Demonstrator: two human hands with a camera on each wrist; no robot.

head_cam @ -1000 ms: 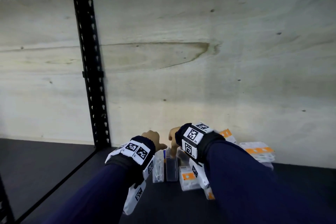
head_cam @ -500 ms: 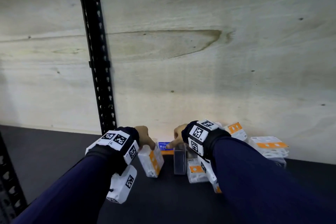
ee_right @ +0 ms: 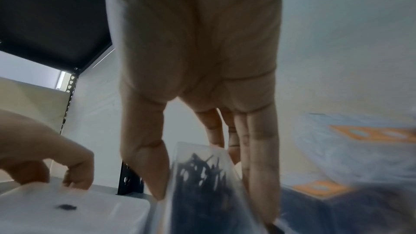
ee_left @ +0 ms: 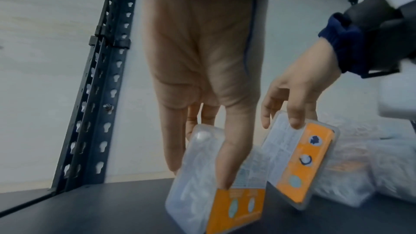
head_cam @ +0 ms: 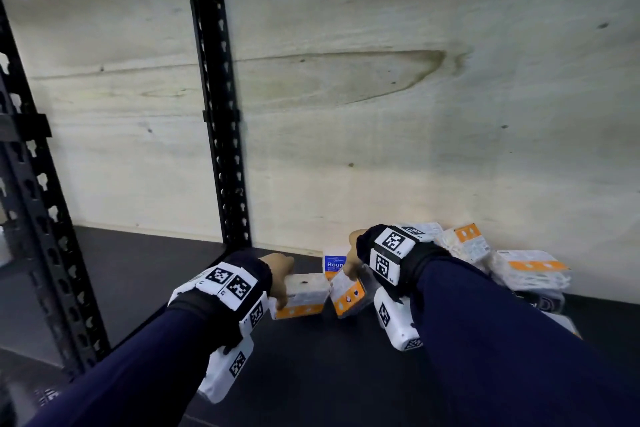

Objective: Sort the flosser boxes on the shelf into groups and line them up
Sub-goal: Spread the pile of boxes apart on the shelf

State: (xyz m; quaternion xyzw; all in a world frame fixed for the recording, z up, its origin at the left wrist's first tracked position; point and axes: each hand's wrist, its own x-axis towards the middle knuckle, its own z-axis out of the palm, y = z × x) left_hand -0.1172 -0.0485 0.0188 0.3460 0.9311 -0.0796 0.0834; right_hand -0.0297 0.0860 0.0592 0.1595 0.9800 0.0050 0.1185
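Note:
My left hand [head_cam: 282,282] grips a clear flosser box with an orange label [head_cam: 300,295] low over the dark shelf [head_cam: 311,374]; in the left wrist view thumb and fingers [ee_left: 231,157] pinch this box [ee_left: 202,193]. Just to its right, my right hand [head_cam: 351,263] holds a second orange-labelled box [head_cam: 348,296] tilted, gripped at its top end [ee_left: 299,163]. The right wrist view shows dark flossers through that box's clear side [ee_right: 200,175]. A blue and white box [head_cam: 333,262] stands behind them against the back panel.
A loose heap of several orange-labelled boxes [head_cam: 530,270] lies to the right against the wooden back panel [head_cam: 381,149]. A black perforated upright [head_cam: 221,114] stands at the back left, another at the far left [head_cam: 31,184]. Bare dark shelf extends left and forward.
My left hand has turned its box so the orange label faces forward. My right hand has left the upright clear box and now holds a tilted orange-labelled box beside it.

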